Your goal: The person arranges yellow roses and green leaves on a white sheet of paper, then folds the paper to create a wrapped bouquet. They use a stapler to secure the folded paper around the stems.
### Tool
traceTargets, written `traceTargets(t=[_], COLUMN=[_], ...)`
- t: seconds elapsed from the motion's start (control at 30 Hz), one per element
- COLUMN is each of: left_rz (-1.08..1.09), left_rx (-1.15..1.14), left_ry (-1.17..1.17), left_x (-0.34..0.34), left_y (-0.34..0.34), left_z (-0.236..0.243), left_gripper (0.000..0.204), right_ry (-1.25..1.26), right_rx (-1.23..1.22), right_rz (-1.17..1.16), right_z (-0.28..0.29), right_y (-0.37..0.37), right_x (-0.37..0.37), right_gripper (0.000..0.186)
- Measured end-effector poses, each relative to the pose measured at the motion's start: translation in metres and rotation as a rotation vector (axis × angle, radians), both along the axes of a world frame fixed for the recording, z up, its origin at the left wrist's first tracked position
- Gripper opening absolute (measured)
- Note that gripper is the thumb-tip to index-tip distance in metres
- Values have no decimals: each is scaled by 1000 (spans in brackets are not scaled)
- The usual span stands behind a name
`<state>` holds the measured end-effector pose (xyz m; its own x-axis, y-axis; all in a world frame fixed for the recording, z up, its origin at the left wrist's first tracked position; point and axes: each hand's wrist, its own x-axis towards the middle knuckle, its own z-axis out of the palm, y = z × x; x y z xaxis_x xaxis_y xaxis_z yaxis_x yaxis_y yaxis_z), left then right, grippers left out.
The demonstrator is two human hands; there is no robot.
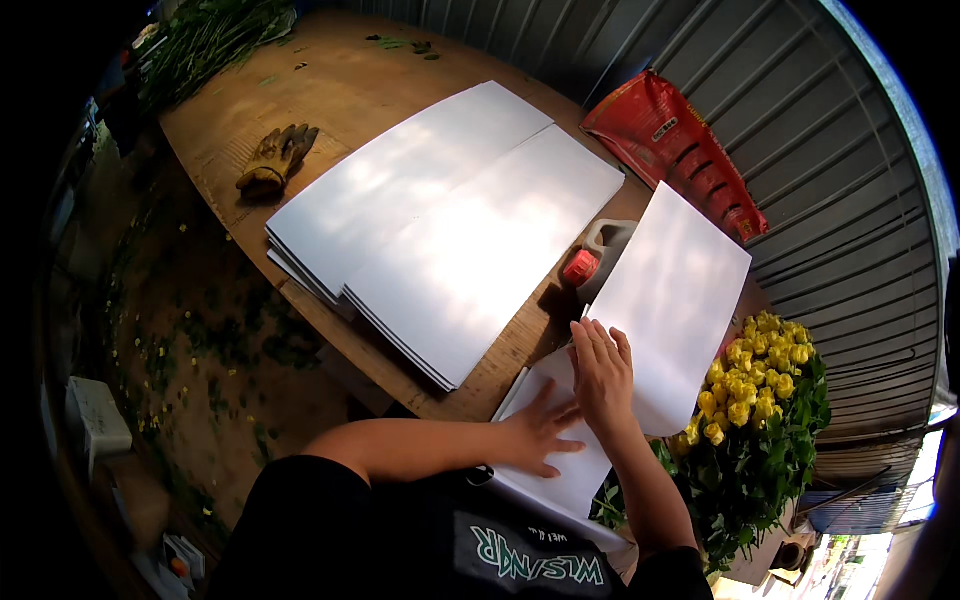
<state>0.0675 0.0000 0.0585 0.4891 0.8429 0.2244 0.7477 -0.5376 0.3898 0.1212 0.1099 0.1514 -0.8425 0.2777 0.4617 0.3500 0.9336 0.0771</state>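
My left hand (538,440) rests with fingers spread on a white sheet (530,392) near the table's front. Just right of it, my right hand (600,370) has its fingers close together, holding the edge of a raised, curved white sheet (670,280); its fingertips point away from me. A large stack of white sheets (420,200) lies to the left. Between the stack and the raised sheet stands a grey jug (610,235) with a red cap (580,268), partly hidden by that sheet.
Yellow roses (750,380) with dense leaves are at the right. A dirty glove (270,160) and green stems (200,55) lie on the wooden table (350,60). A red bag (660,130) is by the corrugated wall (840,150). Leaves litter the floor at left.
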Motion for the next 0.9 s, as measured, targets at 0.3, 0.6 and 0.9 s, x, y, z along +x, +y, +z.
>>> traceTargets(t=[0.3,0.6,0.9], left_rz=[-29,-3,33], left_rx=[-161,-138,-181], left_ry=[19,228,272], left_x=[-4,8,-4], left_y=[12,13,6], left_z=[18,27,34], left_gripper=[62,61,61], right_ry=[-89,-730,-99], right_rx=[-148,-699,-891], right_rz=[-78,132,-491], right_z=[25,51,79], right_y=[-2,-97,30], right_x=[11,129,195], right_gripper=[43,29,25])
